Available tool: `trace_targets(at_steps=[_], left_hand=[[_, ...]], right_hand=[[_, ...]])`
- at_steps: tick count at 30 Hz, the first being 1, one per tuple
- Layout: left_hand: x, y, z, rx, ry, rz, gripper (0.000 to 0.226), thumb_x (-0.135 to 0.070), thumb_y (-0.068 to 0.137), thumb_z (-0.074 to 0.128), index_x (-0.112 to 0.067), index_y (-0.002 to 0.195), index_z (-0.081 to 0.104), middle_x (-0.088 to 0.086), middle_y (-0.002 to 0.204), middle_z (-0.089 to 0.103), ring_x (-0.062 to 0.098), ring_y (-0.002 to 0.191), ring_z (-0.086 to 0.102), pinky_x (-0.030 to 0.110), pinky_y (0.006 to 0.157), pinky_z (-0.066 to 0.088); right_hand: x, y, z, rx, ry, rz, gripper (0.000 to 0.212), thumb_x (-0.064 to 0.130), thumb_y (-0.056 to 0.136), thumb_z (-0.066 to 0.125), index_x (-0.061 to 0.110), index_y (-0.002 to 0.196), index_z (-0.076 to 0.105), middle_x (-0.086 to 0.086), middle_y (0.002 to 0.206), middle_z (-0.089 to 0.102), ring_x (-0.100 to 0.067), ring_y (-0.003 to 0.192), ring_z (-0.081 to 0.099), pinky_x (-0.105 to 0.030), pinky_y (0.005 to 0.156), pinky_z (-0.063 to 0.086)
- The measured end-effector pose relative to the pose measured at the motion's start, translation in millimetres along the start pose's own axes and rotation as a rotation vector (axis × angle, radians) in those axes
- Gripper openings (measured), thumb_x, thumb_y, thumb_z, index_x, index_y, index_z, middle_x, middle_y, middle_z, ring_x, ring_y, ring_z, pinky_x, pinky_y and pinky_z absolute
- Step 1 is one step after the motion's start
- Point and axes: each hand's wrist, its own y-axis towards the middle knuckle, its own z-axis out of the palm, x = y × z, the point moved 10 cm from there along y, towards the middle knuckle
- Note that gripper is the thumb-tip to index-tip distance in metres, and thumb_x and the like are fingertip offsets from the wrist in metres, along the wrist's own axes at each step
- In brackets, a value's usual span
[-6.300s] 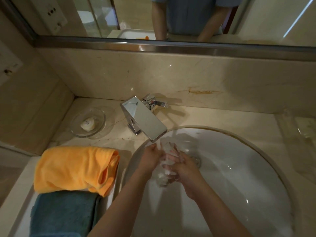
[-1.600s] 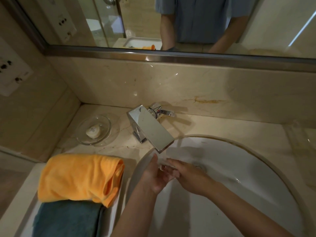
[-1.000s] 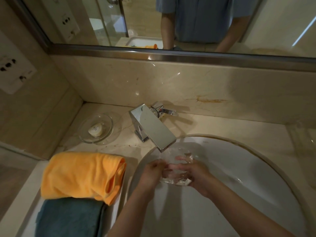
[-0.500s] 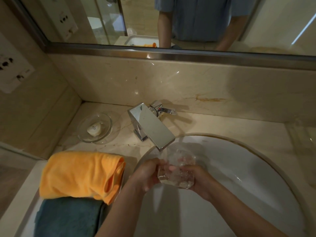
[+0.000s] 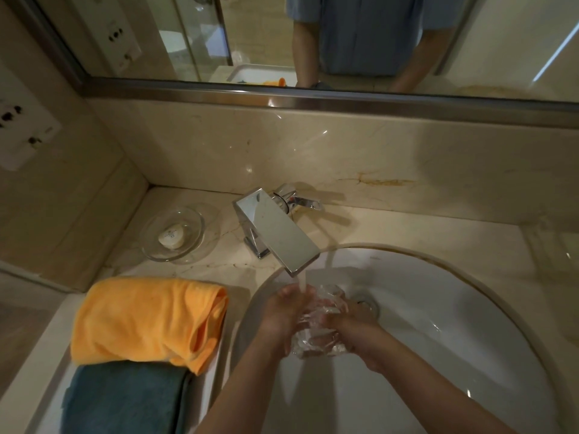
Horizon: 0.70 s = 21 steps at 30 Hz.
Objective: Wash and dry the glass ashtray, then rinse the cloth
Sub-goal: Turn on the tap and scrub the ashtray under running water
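Note:
The clear glass ashtray (image 5: 316, 335) is tilted on edge over the white sink (image 5: 454, 308), under the stream of water running from the chrome faucet (image 5: 275, 233). My left hand (image 5: 283, 314) grips its left side and my right hand (image 5: 351, 324) grips its right side, fingers curled round the glass. The water falls on my left hand and the upper edge of the ashtray. An orange cloth (image 5: 147, 319) lies folded on the counter left of the sink, on top of a teal cloth (image 5: 125, 399).
A glass soap dish (image 5: 172, 234) with a small white soap stands on the marble counter left of the faucet. The faucet lever (image 5: 300, 200) points right. A mirror runs along the wall behind. A wall socket plate (image 5: 18, 133) sits at the far left.
The ashtray has moved from level to tilted on edge and lower in the basin. Water now runs from the faucet onto my hands and the glass.

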Motion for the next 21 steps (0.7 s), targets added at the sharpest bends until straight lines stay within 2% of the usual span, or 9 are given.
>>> trace_targets(at_steps=[3, 6, 8, 11, 13, 14, 16, 19, 21], left_hand=[[7.8, 4.2, -8.8, -0.115, -0.076, -0.022, 0.006, -0.013, 0.084, 0.065, -0.009, 0.081, 0.061, 0.009, 0.073, 0.068, 0.022, 0.066, 0.063, 0.025, 0.056, 0.054], [4.6, 4.1, -13.8, -0.197, -0.027, -0.023, 0.011, -0.008, 0.087, 0.058, -0.010, 0.077, 0.061, 0.009, 0.071, 0.066, 0.021, 0.062, 0.061, 0.021, 0.051, 0.051], [3.2, 4.5, -16.9, -0.222, -0.020, -0.021, 0.015, -0.006, 0.087, 0.054, -0.010, 0.073, 0.059, 0.009, 0.067, 0.064, 0.019, 0.056, 0.060, 0.022, 0.050, 0.050], [1.2, 5.9, -19.1, -0.238, -0.035, -0.023, 0.023, -0.007, 0.086, 0.055, -0.011, 0.064, 0.052, 0.006, 0.058, 0.061, 0.015, 0.047, 0.059, 0.021, 0.046, 0.048], [0.9, 7.4, -19.0, -0.235, 0.016, -0.048, 0.018, -0.010, 0.087, 0.054, -0.010, 0.069, 0.056, 0.008, 0.066, 0.065, 0.020, 0.056, 0.062, 0.024, 0.051, 0.049], [0.1, 7.0, -19.0, -0.228, 0.030, -0.059, 0.016, -0.011, 0.088, 0.052, -0.009, 0.072, 0.058, 0.010, 0.069, 0.066, 0.021, 0.057, 0.062, 0.023, 0.049, 0.050], [0.5, 4.7, -17.3, -0.172, 0.055, -0.091, 0.017, -0.015, 0.089, 0.053, -0.004, 0.078, 0.061, 0.012, 0.070, 0.066, 0.020, 0.053, 0.060, 0.021, 0.043, 0.048], [3.4, 2.5, -4.2, 0.053, 0.181, -0.118, 0.039, -0.043, 0.083, 0.058, -0.006, 0.086, 0.072, 0.018, 0.079, 0.072, 0.023, 0.055, 0.060, 0.022, 0.049, 0.042], [7.3, -2.0, 8.9, 0.200, 0.254, -0.138, 0.049, -0.055, 0.089, 0.044, -0.015, 0.084, 0.074, 0.006, 0.070, 0.073, 0.016, 0.052, 0.062, 0.020, 0.047, 0.043]], right_hand=[[7.4, 0.4, -0.6, -0.098, -0.044, -0.046, 0.030, 0.003, 0.083, 0.058, 0.026, 0.101, 0.063, 0.009, 0.070, 0.074, -0.014, 0.058, 0.071, -0.031, 0.061, 0.060], [12.4, -1.4, -0.2, -0.136, -0.018, -0.073, 0.044, -0.001, 0.082, 0.057, 0.028, 0.116, 0.055, 0.004, 0.091, 0.070, -0.018, 0.058, 0.071, -0.030, 0.054, 0.059], [17.3, -1.8, -1.9, -0.153, -0.028, -0.108, 0.045, -0.001, 0.082, 0.058, 0.028, 0.117, 0.054, 0.001, 0.096, 0.069, -0.017, 0.057, 0.071, -0.028, 0.051, 0.057], [19.5, -0.7, -1.4, -0.143, -0.024, -0.120, 0.039, -0.001, 0.084, 0.059, 0.034, 0.101, 0.057, 0.004, 0.090, 0.069, -0.016, 0.053, 0.069, -0.036, 0.061, 0.057], [19.7, -0.3, -0.1, -0.114, -0.029, -0.105, 0.040, 0.000, 0.083, 0.060, 0.036, 0.099, 0.057, 0.005, 0.089, 0.069, -0.018, 0.055, 0.069, -0.037, 0.064, 0.057], [21.6, -0.7, 0.0, -0.099, -0.056, -0.105, 0.041, 0.000, 0.083, 0.060, 0.035, 0.102, 0.056, 0.007, 0.088, 0.069, -0.013, 0.055, 0.069, -0.033, 0.062, 0.057], [28.8, -3.6, -3.2, -0.075, -0.194, -0.103, 0.039, -0.003, 0.082, 0.058, 0.030, 0.102, 0.056, 0.013, 0.082, 0.065, 0.000, 0.051, 0.065, -0.019, 0.051, 0.054], [32.8, -8.3, -0.4, 0.071, -0.362, -0.034, 0.035, -0.002, 0.082, 0.056, 0.018, 0.110, 0.063, -0.001, 0.086, 0.071, -0.014, 0.051, 0.068, -0.021, 0.044, 0.050], [31.4, -10.6, 6.3, 0.179, -0.439, 0.021, 0.038, -0.001, 0.084, 0.053, 0.020, 0.114, 0.062, -0.003, 0.087, 0.071, -0.014, 0.051, 0.067, -0.021, 0.043, 0.049]])
